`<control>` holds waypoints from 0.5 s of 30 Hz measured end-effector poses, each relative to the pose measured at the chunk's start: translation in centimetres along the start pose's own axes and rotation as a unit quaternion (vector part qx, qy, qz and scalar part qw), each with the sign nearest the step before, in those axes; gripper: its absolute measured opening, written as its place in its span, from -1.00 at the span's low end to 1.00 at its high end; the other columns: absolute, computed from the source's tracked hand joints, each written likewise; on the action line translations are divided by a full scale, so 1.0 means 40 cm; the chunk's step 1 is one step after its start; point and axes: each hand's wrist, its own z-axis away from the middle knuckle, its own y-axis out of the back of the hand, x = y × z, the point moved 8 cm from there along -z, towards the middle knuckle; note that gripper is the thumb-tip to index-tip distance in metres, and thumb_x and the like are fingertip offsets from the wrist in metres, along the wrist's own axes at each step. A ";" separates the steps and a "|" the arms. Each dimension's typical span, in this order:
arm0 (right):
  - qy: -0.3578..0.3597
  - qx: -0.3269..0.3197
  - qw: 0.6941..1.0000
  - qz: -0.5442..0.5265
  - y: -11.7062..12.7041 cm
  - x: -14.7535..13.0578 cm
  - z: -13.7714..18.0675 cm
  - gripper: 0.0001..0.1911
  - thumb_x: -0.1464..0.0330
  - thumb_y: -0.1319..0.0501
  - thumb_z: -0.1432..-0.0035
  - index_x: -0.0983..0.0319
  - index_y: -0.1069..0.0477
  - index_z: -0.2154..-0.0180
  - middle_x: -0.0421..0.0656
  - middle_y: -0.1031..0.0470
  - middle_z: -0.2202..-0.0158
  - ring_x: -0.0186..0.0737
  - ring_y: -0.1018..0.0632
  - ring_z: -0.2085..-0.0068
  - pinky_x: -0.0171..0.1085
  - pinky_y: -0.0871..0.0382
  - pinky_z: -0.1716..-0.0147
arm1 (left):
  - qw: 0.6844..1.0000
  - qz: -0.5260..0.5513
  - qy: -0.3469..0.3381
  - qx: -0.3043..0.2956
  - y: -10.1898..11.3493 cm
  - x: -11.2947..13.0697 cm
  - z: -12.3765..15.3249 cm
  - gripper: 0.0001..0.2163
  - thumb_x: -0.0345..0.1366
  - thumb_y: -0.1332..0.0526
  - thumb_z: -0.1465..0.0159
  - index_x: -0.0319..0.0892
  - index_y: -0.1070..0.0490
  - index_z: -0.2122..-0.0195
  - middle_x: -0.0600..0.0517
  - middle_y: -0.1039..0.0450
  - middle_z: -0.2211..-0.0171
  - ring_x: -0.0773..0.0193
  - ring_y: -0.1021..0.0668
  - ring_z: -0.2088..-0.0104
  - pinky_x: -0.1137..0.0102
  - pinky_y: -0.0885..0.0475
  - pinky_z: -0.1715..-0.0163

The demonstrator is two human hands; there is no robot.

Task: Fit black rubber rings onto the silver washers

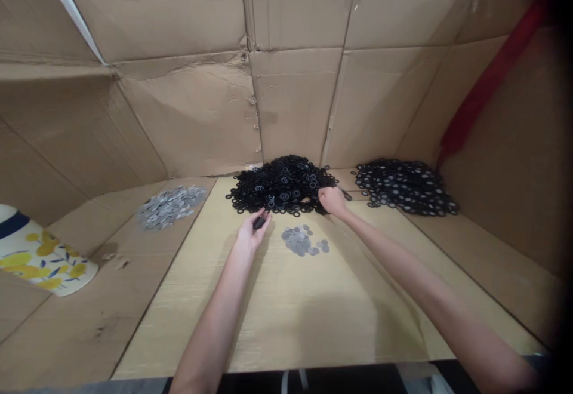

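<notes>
My left hand (254, 228) is curled round a short stack of black rings (259, 222) at the near edge of a large heap of black rings (286, 182). My right hand (332, 200) is closed like a fist at the heap's right side; what its fingers hold, if anything, is hidden. A slim dark object (346, 194) shows just beyond that hand, and I cannot make out what it is. Between my forearms, small grey discs (299, 240) lie in a loose patch on the yellowish board (268, 304).
A pile of grey discs (170, 206) lies at the left. On the right is a pile of black rings with pale centres (405, 186). A cylinder with yellow flowers (47, 256) stands far left. Cardboard walls (295, 101) enclose the back and sides; a red strip (487, 89) hangs right.
</notes>
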 end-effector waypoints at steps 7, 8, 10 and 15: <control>0.263 -0.070 0.960 0.067 -0.037 -0.098 0.007 -0.61 0.55 -0.01 0.00 0.25 -0.40 0.13 -0.03 -0.41 0.11 -0.19 -0.37 0.08 -0.29 -0.16 0.15 | 0.999 0.043 0.001 -0.013 -0.004 0.000 0.003 -0.87 -0.54 -0.02 -0.20 -0.32 -0.34 0.35 -0.06 -0.43 0.46 0.29 -0.54 0.35 0.40 -0.53 0.37; 0.292 -0.085 0.949 0.085 -0.047 -0.106 0.012 -0.59 0.54 -0.02 0.01 0.25 -0.39 0.10 -0.03 -0.40 0.10 -0.17 -0.37 0.07 -0.28 -0.17 0.15 | 0.998 0.052 0.006 -0.020 -0.006 -0.001 0.003 -0.88 -0.51 -0.02 -0.21 -0.32 -0.34 0.34 -0.07 -0.43 0.45 0.26 -0.55 0.32 0.40 -0.53 0.39; 0.329 -0.105 0.930 0.126 -0.067 -0.115 0.018 -0.58 0.53 -0.05 0.02 0.27 -0.36 0.07 -0.01 -0.41 0.12 -0.14 -0.37 0.07 -0.27 -0.20 0.17 | 0.998 0.058 0.021 -0.032 -0.011 -0.006 0.003 -0.89 -0.47 -0.04 -0.21 -0.34 -0.34 0.33 -0.10 -0.43 0.44 0.21 -0.54 0.27 0.45 -0.53 0.44; 0.360 -0.092 0.906 0.200 -0.082 -0.133 0.021 -0.67 0.53 -0.04 -0.06 0.33 -0.38 0.12 0.05 -0.43 0.17 -0.12 -0.38 0.09 -0.28 -0.26 0.20 | 0.998 0.051 0.035 -0.031 -0.008 -0.015 0.002 -0.91 -0.48 -0.06 -0.19 -0.34 -0.34 0.39 -0.08 -0.40 0.50 0.21 -0.54 0.27 0.56 -0.51 0.48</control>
